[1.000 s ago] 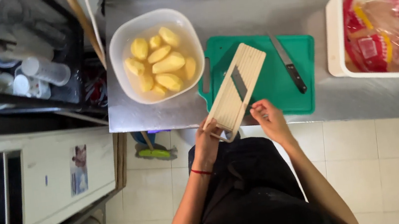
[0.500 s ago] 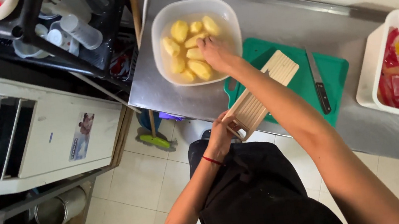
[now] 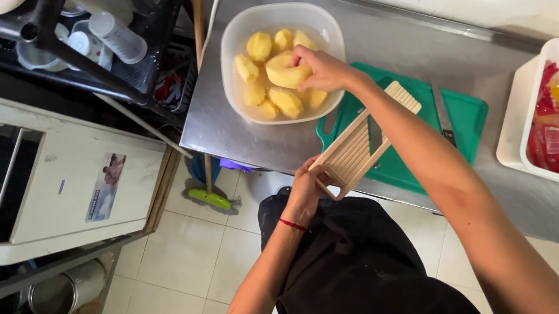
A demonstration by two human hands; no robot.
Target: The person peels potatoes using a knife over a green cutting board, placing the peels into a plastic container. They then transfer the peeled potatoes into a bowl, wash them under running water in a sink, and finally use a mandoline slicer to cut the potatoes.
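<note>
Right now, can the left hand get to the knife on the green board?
Probably not: the left hand holds the slicer, and the right arm crosses before the knife.

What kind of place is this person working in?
Probably a commercial kitchen: a stainless steel counter holds a bowl of peeled potatoes, a green cutting board with a knife, and stockpots sit low nearby.

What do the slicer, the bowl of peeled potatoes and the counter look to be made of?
Slicer: pale wood by its matt ribbed look, with a dark metal blade. Bowl: translucent, milky plastic; the rim lets light through. Counter: probably stainless steel, grey with brushed, dull reflections. Cutting board under the slicer: green, likely plastic.
</note>
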